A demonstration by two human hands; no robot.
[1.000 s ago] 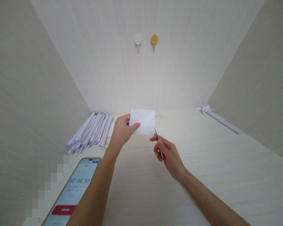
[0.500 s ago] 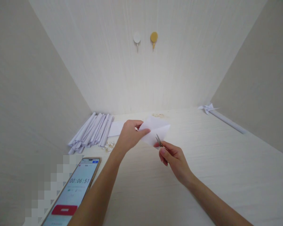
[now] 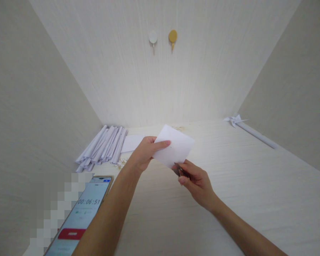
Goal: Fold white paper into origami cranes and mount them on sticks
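My left hand (image 3: pixel 144 154) pinches a small white square of paper (image 3: pixel 175 145) by its left edge and holds it above the pale wooden desk (image 3: pixel 229 185). The paper is tilted, one corner up. My right hand (image 3: pixel 195 179) is closed round small scissors (image 3: pixel 179 170). Their blades meet the paper's lower edge and are mostly hidden under it and my fingers.
A pile of rolled white paper sticks (image 3: pixel 103 145) lies at the back left, with a flat white sheet (image 3: pixel 131 143) beside it. A phone (image 3: pixel 81 217) with a running timer lies at the front left. A paper pinwheel (image 3: pixel 236 120) on a stick (image 3: pixel 258 135) lies at the back right. Two hooks (image 3: pixel 162 37) hang on the back wall.
The paper has turned and tilted, its corner now pointing up. My right hand moved the scissors from beside the paper in under its lower edge. The phone timer advanced.
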